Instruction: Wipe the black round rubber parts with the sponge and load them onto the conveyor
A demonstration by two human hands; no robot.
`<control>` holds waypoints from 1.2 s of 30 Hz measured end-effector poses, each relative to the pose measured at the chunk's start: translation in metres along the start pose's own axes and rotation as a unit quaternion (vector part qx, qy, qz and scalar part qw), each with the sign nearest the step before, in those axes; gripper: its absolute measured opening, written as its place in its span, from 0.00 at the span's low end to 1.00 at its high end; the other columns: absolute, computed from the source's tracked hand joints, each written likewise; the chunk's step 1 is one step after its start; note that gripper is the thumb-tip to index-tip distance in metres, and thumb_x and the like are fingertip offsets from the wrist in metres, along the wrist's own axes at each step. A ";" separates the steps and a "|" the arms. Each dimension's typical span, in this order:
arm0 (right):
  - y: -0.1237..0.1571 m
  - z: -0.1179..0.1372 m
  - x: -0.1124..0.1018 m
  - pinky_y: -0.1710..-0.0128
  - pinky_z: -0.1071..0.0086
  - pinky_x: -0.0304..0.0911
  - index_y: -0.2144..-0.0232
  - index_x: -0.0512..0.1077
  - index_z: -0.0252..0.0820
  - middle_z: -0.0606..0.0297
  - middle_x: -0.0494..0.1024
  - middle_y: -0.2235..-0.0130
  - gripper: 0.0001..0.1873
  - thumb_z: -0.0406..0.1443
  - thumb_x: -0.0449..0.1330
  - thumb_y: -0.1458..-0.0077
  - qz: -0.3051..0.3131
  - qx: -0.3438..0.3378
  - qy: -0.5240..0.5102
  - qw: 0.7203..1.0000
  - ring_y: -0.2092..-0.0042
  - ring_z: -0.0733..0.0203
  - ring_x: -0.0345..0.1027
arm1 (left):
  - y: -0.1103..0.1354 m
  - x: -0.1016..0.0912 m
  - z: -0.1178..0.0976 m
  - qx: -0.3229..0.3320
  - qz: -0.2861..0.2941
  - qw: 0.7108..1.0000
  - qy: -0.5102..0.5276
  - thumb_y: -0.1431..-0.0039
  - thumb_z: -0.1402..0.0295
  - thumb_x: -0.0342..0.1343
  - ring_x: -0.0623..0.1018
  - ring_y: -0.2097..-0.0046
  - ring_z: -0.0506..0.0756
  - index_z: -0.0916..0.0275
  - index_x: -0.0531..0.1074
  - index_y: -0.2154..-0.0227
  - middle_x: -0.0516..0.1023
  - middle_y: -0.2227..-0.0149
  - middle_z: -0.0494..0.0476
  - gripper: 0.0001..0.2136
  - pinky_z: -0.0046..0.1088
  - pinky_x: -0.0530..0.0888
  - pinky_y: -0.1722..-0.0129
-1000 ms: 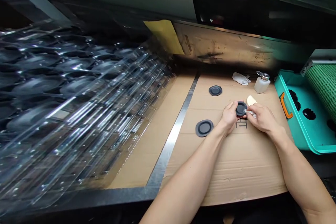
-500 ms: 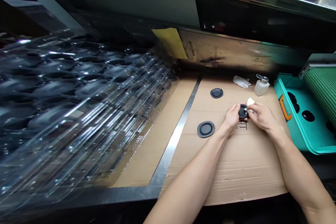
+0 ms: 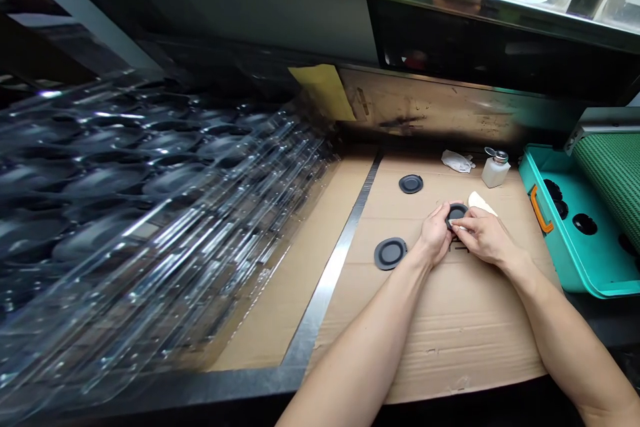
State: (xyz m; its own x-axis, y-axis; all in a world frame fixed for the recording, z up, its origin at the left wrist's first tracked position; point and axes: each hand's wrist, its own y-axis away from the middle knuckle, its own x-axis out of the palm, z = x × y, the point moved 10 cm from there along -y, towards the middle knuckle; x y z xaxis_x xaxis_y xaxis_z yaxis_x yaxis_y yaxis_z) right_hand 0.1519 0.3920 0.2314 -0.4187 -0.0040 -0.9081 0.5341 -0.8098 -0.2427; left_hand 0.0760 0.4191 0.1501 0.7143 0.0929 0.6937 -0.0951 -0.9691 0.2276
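Observation:
My left hand [image 3: 435, 234] grips a small black disc-shaped part [image 3: 457, 213] with a raised rim by its left edge, above the cardboard. My right hand [image 3: 484, 235] pinches a small white piece [image 3: 453, 224] against the disc's lower left; its kind is too small to tell. Behind the right hand's knuckles shows a cream-white flat piece [image 3: 481, 203], partly covered by the hand. Two similar black parts lie on the cardboard: one at the back [image 3: 411, 183], another nearer [image 3: 391, 253], just left of my left forearm.
Stacked clear plastic trays [image 3: 200, 233] holding black parts fill the left side. Crumpled white cloth [image 3: 457, 161] and a white pump bottle [image 3: 495, 169] stand at the back. On the right, a teal bin [image 3: 575, 260] contains several black pieces beside a green belt [image 3: 607, 160].
My right hand has shifted the white piece from the disc's right side to its lower left. More of the disc's face shows. The whole view has moved slightly.

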 end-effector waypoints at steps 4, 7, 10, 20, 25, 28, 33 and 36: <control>-0.001 -0.014 -0.008 0.60 0.69 0.60 0.55 0.80 0.48 0.61 0.72 0.60 0.14 0.36 0.56 0.37 -0.003 0.045 0.061 0.997 0.59 0.59 0.66 | 0.001 0.006 0.001 -0.003 0.020 1.000 -0.007 0.31 0.64 0.47 0.78 0.66 0.55 0.66 0.75 0.59 0.80 0.63 0.62 0.13 0.31 0.75 0.67; -0.005 -0.008 -0.014 0.59 0.68 0.59 0.54 0.79 0.47 0.60 0.71 0.60 0.15 0.35 0.53 0.35 -0.054 0.041 0.085 0.994 0.58 0.58 0.65 | 0.001 0.007 0.002 -0.005 0.030 0.999 -0.010 0.32 0.62 0.50 0.78 0.66 0.55 0.66 0.75 0.59 0.80 0.63 0.61 0.13 0.31 0.75 0.67; -0.007 0.009 -0.005 0.58 0.68 0.59 0.56 0.79 0.47 0.61 0.71 0.61 0.13 0.35 0.54 0.35 -0.034 -0.030 0.056 0.997 0.59 0.59 0.63 | 0.001 0.004 0.004 -0.024 0.030 0.999 0.003 0.32 0.62 0.50 0.79 0.64 0.55 0.67 0.76 0.59 0.80 0.63 0.62 0.14 0.29 0.75 0.65; -0.005 0.004 -0.005 0.58 0.67 0.61 0.63 0.75 0.42 0.60 0.73 0.60 0.08 0.28 0.58 0.43 -0.057 -0.039 0.010 0.998 0.58 0.57 0.65 | 0.001 0.010 0.007 -0.027 0.046 0.999 0.008 0.33 0.61 0.52 0.80 0.61 0.56 0.67 0.77 0.61 0.81 0.62 0.62 0.14 0.32 0.76 0.59; -0.012 0.003 -0.008 0.56 0.66 0.61 0.61 0.74 0.41 0.60 0.73 0.61 0.09 0.33 0.53 0.36 -0.111 -0.019 0.035 0.993 0.58 0.57 0.65 | 0.002 0.014 0.009 -0.007 0.047 0.999 0.010 0.34 0.57 0.55 0.80 0.57 0.57 0.66 0.74 0.67 0.81 0.64 0.61 0.16 0.33 0.76 0.54; -0.014 -0.003 -0.012 0.57 0.67 0.60 0.61 0.75 0.42 0.59 0.73 0.61 0.11 0.34 0.52 0.35 -0.136 0.016 0.063 0.989 0.57 0.56 0.65 | 0.003 0.017 0.007 0.006 0.058 0.998 0.003 0.35 0.56 0.56 0.80 0.56 0.57 0.66 0.74 0.66 0.81 0.64 0.60 0.15 0.33 0.76 0.55; -0.001 -0.028 -0.017 0.61 0.68 0.59 0.61 0.75 0.43 0.59 0.74 0.61 0.09 0.34 0.55 0.38 -0.139 0.108 0.076 0.982 0.59 0.56 0.66 | 0.003 0.017 0.005 0.003 0.061 0.998 -0.012 0.34 0.55 0.54 0.80 0.57 0.58 0.67 0.75 0.59 0.81 0.62 0.62 0.17 0.34 0.77 0.59; 0.005 -0.032 -0.019 0.61 0.69 0.60 0.62 0.75 0.42 0.60 0.75 0.61 0.08 0.33 0.56 0.40 -0.141 0.113 0.048 0.982 0.60 0.57 0.68 | 0.004 0.019 0.006 0.005 0.070 0.997 -0.022 0.35 0.53 0.55 0.80 0.58 0.59 0.68 0.75 0.58 0.81 0.62 0.64 0.20 0.34 0.77 0.61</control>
State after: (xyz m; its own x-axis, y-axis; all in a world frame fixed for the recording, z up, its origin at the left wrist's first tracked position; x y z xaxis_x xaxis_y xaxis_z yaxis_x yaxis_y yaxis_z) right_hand 0.1865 0.4067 0.2367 -0.4491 0.2855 -0.8466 0.2261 -0.8804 -0.4168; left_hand 0.0930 0.4159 0.1599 0.7247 -0.0529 0.6871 -0.1886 -0.9742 0.1240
